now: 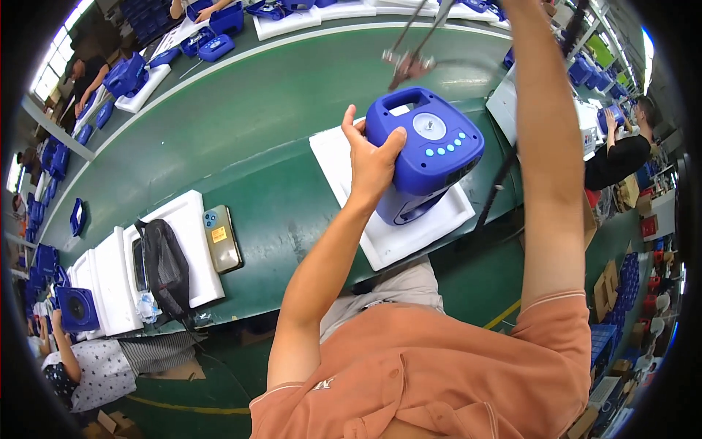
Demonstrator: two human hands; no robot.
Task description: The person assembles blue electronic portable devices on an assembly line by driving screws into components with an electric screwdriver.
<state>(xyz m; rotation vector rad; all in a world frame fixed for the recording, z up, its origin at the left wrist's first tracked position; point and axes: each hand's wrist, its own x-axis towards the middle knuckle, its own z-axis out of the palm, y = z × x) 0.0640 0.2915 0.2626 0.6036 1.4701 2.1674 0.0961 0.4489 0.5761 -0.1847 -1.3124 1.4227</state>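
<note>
A blue portable speaker [439, 157], with a carry handle, a round pale dial and a row of light blue buttons, stands tilted on a white foam tray [391, 252]. My left hand [374, 157] grips its left side near the handle, the thumb over the top edge and one finger pointing up. Reaching far forward, my right arm [548, 161] leaves the picture at the top edge, so its hand is out of sight. Beyond the speaker hangs a blurred metal tool [409, 66] on cords, touched by neither hand.
Left on the green bench [270, 212] lie a phone [222, 238], a black mesh pouch [167, 267] and white foam trays [110, 282]. A dark cord [499, 183] runs right of the speaker. Co-workers sit around, one at right [621, 150], with more blue housings [126, 75] across the belt.
</note>
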